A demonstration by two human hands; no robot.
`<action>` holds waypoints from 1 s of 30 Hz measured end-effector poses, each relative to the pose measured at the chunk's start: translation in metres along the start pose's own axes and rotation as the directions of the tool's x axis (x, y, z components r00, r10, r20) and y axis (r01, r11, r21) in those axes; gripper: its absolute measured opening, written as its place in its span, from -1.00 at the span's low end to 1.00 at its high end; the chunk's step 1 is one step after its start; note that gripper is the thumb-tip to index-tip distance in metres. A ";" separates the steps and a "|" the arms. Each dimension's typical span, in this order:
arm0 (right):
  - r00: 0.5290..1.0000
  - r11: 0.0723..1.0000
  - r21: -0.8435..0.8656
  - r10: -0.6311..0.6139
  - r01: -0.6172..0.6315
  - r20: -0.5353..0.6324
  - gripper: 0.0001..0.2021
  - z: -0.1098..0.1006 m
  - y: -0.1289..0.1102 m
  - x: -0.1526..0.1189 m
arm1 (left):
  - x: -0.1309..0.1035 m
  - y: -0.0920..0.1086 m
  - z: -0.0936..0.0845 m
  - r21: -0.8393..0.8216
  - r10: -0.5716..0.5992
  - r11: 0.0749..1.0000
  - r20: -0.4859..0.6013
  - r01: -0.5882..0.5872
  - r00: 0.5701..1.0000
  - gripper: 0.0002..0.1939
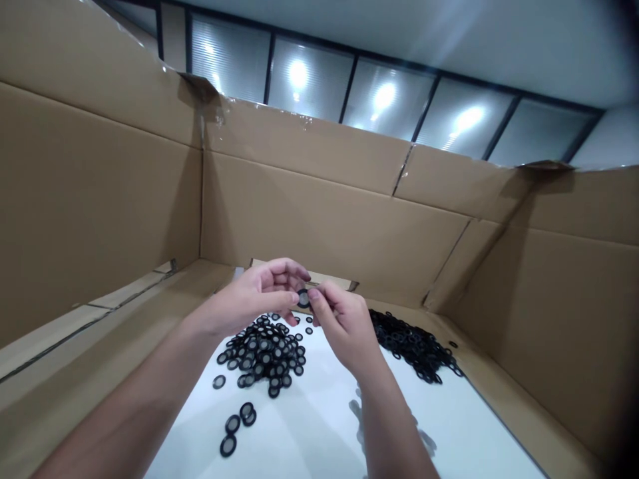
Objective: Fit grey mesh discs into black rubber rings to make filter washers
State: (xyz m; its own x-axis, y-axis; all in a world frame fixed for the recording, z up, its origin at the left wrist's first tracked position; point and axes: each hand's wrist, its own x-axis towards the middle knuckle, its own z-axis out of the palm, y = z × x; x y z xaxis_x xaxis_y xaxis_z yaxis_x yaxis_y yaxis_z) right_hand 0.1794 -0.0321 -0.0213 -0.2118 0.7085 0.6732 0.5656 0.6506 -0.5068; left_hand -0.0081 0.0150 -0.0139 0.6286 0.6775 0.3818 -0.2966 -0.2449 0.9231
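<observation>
Between both hands is a small black ring washer with a grey mesh-like centre [303, 298]. My right hand [342, 319] pinches its right edge between thumb and fingers. On the other side, my left hand [272, 289] has its thumb at the ring's left edge, its fingers curled above and behind. Below the left hand lies a heap of black rings with grey centres [262, 352]. A few similar rings [233, 424] are loose in front of it. Right of my right hand is a pile of plain black rings [412, 342]. Thin grey discs [426, 440] show beside the right forearm, which partly hides them.
A white board [309, 426] lies under the piles. Tall cardboard walls [309, 206] enclose it at the back, left and right. One black ring [453, 344] rests by the right pile, near the cardboard. Glass panels [384, 93] stand beyond the walls.
</observation>
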 end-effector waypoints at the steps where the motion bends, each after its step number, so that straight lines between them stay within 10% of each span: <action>1: 1.000 0.999 -0.036 -0.027 0.027 -0.004 -0.69 0.001 0.000 0.000 | 0.000 0.000 0.000 0.002 -0.002 1.000 0.009 0.002 1.000 -0.73; 11: 0.992 0.998 0.011 -0.055 0.054 0.114 -0.86 -0.007 -0.005 -0.001 | 0.000 -0.006 -0.007 0.070 -0.024 0.997 0.015 0.023 1.000 -0.67; 30: 0.972 0.992 -0.021 -0.116 0.122 0.206 -0.61 -0.014 -0.006 -0.002 | 0.002 -0.007 -0.003 0.056 -0.063 0.996 0.004 0.063 0.998 -0.61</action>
State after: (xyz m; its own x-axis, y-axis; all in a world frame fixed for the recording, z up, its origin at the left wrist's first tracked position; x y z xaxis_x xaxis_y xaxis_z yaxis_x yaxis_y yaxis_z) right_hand 0.1874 -0.0409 -0.0118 -0.4355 0.6696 0.6016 0.5520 0.7266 -0.4091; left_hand -0.0069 0.0196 -0.0200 0.6488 0.6892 0.3227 -0.2157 -0.2401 0.9465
